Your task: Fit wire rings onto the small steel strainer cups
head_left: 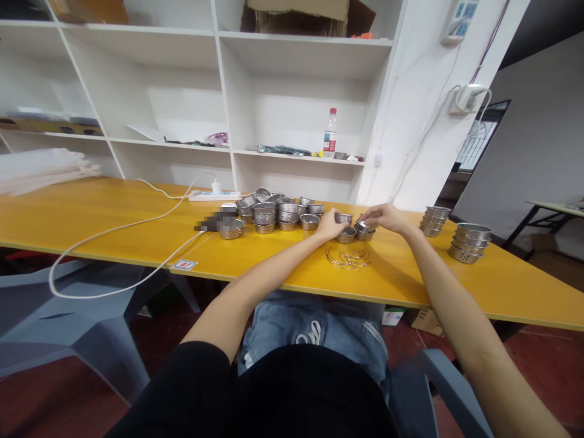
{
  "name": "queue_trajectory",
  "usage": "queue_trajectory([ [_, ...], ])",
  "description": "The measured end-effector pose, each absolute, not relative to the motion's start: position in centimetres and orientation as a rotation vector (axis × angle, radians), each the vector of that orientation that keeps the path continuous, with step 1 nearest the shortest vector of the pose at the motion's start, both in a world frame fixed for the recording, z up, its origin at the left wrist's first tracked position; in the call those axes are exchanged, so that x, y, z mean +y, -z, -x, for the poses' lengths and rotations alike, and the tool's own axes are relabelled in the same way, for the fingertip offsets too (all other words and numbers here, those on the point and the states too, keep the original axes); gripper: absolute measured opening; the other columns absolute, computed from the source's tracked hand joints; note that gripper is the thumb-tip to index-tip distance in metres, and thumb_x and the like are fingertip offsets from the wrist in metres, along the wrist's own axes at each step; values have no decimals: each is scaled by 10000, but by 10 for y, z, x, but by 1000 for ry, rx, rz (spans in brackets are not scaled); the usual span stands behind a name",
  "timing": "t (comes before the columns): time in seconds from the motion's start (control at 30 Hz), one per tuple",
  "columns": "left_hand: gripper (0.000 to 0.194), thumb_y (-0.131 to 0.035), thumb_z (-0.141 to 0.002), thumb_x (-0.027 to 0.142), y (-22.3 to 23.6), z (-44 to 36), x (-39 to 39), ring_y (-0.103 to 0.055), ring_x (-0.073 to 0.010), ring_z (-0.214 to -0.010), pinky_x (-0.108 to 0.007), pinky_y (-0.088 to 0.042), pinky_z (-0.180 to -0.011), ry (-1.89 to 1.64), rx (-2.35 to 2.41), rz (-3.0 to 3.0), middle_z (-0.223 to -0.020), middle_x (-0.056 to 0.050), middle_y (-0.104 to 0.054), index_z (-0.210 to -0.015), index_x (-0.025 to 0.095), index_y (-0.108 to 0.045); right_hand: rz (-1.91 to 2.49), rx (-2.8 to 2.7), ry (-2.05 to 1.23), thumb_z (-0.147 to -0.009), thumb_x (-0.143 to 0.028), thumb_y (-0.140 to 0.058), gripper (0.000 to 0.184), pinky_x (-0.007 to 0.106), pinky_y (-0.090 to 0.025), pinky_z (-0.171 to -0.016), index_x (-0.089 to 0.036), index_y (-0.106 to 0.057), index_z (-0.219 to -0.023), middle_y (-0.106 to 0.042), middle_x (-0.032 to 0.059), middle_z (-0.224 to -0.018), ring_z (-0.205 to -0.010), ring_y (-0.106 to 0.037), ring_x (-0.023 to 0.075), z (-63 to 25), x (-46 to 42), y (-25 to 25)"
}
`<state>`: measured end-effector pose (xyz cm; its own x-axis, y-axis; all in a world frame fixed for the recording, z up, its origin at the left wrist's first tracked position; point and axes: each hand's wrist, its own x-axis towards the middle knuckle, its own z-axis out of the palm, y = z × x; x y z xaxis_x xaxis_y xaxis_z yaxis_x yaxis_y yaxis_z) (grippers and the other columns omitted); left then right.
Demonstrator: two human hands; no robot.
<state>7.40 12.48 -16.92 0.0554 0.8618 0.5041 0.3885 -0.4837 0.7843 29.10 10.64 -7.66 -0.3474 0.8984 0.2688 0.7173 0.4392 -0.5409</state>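
Observation:
Two small groups of perforated metal strainer baskets stand in front of me on the yellow table. My left hand [331, 225] curls against the near strainer basket [345, 236], thumb and fingers closed at its side. Another strainer basket [344, 217] sits right behind it. Over the right-hand pair, my right hand [382, 216] has its fingertips closed at the rim of a tilted upper strainer basket [364, 226]; the fingertips are small and partly blurred. Closer to me lies a loose spread of thin curved metal wires [348, 259].
Many more strainer baskets [287, 210] are heaped to the left, beside a power strip [214, 196] and a white cable [114, 230]. Two stacks of baskets [469, 243] stand at the right. White shelves [296, 155] with a bottle [329, 134] rise behind the yellow table [406, 280].

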Motion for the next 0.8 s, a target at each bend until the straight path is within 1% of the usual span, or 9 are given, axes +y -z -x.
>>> queue_trajectory([
  [0.07,277,-782,-856,258,170,-74,127,-678,-251,-1105,-382,-507,-1024,-1398,1263,-1925,-1186,-113,-742,-1085,164,-658,1401,-2138,-304,-764,-134,-745,183,286,-586,-748,-137,-799,-939,-794,78,-902,-812,-733,215,-291,107,76],
  [0.2,122,-729,-899,250,169,-68,130,-674,-252,-1114,-385,-499,-1052,-1386,1361,-1956,-1120,-128,-751,-962,150,-697,1659,-2113,218,-759,-63,-682,263,266,-537,-742,-142,-790,-985,-764,72,-864,-810,-707,212,-300,109,76],
  [0.27,140,-693,-935,278,169,-67,130,-667,-258,-1133,-390,-490,-1069,-1357,1399,-1993,-1112,-142,-748,-958,142,-710,1802,-2089,391,-755,-61,-680,326,273,-524,-750,-154,-779,-1051,-755,81,-892,-841,-701,224,-306,110,77],
  [0.37,262,-621,-995,378,170,-69,126,-632,-285,-1205,-411,-475,-1087,-1303,1443,-2096,-1148,-169,-722,-1016,136,-719,1950,-2064,496,-759,-90,-705,363,291,-527,-756,-169,-763,-1109,-757,114,-977,-895,-703,249,-313,114,81],
  [0.5,350,-536,-1039,436,168,-70,115,-598,-294,-1254,-416,-450,-1117,-1303,1426,-2282,-1272,-179,-661,-1119,136,-699,2078,-2107,437,-729,-77,-747,332,294,-543,-772,-156,-781,-1050,-767,139,-1007,-915,-716,261,-317,121,89],
  [0.57,398,-526,-1038,488,165,-71,108,-608,-292,-1236,-414,-448,-1121,-1280,1373,-2343,-1267,-169,-669,-1160,145,-685,2008,-2191,350,-731,-57,-733,372,290,-553,-805,-146,-784,-1088,-777,136,-1030,-936,-724,257,-318,125,93],
  [0.67,481,-574,-989,588,163,-72,99,-601,-331,-1254,-463,-450,-1117,-1198,1362,-2446,-1285,-167,-667,-1216,178,-679,1789,-2365,219,-730,-18,-656,471,274,-551,-885,-186,-793,-1149,-789,92,-1115,-1014,-724,237,-317,128,97],
  [0.73,472,-576,-981,595,163,-74,96,-607,-354,-1252,-489,-464,-1097,-1115,1394,-2495,-1280,-174,-672,-1185,187,-696,1750,-2444,150,-705,-2,-597,483,258,-545,-869,-214,-819,-1078,-800,51,-1079,-990,-724,223,-315,128,97],
  [0.8,427,-544,-1005,547,163,-75,98,-636,-349,-1211,-480,-491,-1065,-1058,1414,-2499,-1233,-182,-699,-1136,173,-704,1798,-2448,107,-688,-8,-570,430,243,-533,-799,-207,-832,-963,-803,30,-981,-907,-720,212,-312,126,96],
])
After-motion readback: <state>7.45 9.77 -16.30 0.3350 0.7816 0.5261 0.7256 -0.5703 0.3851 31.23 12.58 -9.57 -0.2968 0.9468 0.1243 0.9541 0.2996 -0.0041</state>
